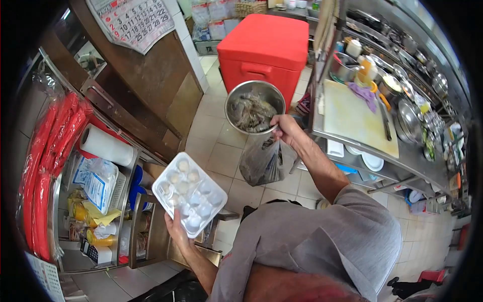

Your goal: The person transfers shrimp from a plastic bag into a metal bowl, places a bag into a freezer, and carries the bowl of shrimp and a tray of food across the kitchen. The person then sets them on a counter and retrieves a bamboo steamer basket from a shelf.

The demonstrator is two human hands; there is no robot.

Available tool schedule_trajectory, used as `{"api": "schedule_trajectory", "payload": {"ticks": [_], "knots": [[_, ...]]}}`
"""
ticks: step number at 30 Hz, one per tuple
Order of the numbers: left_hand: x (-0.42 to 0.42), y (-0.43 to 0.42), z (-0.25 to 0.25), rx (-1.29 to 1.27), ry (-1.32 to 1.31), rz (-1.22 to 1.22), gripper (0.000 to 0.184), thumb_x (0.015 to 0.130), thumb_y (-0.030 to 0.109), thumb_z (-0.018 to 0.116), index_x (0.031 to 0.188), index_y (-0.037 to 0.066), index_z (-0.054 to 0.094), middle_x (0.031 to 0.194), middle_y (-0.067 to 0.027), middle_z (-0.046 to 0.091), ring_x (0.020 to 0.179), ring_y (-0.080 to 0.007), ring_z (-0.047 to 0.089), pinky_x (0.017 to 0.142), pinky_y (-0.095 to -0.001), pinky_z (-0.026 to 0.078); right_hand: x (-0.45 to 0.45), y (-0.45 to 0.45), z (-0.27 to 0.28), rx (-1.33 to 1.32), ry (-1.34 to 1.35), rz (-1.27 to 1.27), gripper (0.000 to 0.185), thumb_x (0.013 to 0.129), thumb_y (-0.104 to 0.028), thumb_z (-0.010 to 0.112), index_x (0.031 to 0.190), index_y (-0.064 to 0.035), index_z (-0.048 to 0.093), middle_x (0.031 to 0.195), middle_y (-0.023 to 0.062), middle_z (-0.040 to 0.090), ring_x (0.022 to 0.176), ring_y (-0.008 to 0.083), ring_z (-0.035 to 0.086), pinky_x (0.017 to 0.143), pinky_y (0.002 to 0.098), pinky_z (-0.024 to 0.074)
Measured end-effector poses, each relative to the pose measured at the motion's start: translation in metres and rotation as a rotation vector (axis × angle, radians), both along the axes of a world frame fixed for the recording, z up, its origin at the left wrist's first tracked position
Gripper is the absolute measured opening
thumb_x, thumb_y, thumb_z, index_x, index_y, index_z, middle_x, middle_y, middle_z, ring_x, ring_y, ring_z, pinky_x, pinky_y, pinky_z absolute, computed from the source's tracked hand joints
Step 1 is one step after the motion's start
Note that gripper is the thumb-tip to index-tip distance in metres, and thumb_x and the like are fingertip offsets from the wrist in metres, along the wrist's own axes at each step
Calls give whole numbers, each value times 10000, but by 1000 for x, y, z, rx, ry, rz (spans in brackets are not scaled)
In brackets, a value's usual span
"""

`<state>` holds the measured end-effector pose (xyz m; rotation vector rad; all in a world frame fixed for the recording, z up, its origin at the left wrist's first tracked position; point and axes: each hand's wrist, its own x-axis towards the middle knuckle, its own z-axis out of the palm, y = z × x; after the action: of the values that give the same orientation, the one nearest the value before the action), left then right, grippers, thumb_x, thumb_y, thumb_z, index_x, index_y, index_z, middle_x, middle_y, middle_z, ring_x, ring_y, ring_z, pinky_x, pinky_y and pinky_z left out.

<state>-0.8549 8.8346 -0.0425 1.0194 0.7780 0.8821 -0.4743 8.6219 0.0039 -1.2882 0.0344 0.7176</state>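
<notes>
My left hand (177,231) grips the lower edge of a white plastic compartment tray (219,195), held tilted. Several pale round balls (183,166) sit in its upper compartments; whether the lower ones hold anything is hard to make out. My right hand (289,130) is closed on the rim of a steel bowl (231,119). Inside the bowl lie grey-brown prawns (252,111). From the same hand hangs a thin, see-through plastic bag (263,162) with dark contents that I cannot identify.
A red cooler box (264,45) stands ahead, just past the bowl. At right, a steel counter carries a cutting board (347,118), a knife (386,122) and pans. On the left are shelves with a plastic roll (108,146) and red bags (48,166). A wooden stool (173,254) stands below the tray.
</notes>
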Motion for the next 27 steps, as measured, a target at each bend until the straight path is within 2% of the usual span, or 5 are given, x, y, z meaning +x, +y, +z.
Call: {"api": "schedule_trajectory", "payload": {"ticks": [6,10,17,22,27], "knots": [[84,126,2,-1,-87,-46,274,889,114,565,1126,-11,503,1047,-100,578,930,-158,551,821,-294,435,75,146,31,51,17,38,78,776,-66,453,744,-10,496,533,99,463,332,143,338,328,316,319],[148,197,8,4,-82,-45,290,888,104,557,1150,-8,502,1086,-103,572,945,-169,552,840,-291,425,141,249,15,143,80,175,85,770,-72,451,741,-11,503,574,108,480,366,172,389,346,348,383],[277,311,44,18,-44,-19,373,886,108,545,1228,-11,457,1152,-136,541,984,-227,563,846,-335,451,266,423,-3,124,110,223,88,735,-89,497,679,-21,504,570,122,488,381,216,401,378,389,361],[351,397,47,24,-70,-59,379,890,119,540,1234,-8,444,1149,-145,544,1000,-227,558,858,-335,448,343,523,-8,118,132,196,99,749,-90,491,690,-12,479,564,124,476,392,219,407,365,379,339],[462,510,34,45,-38,-213,360,891,85,530,1227,-5,441,1128,-113,540,974,-202,543,842,-308,431,434,595,-9,104,191,-5,84,757,-108,474,737,-27,477,554,111,447,428,192,392,398,364,318]]}}
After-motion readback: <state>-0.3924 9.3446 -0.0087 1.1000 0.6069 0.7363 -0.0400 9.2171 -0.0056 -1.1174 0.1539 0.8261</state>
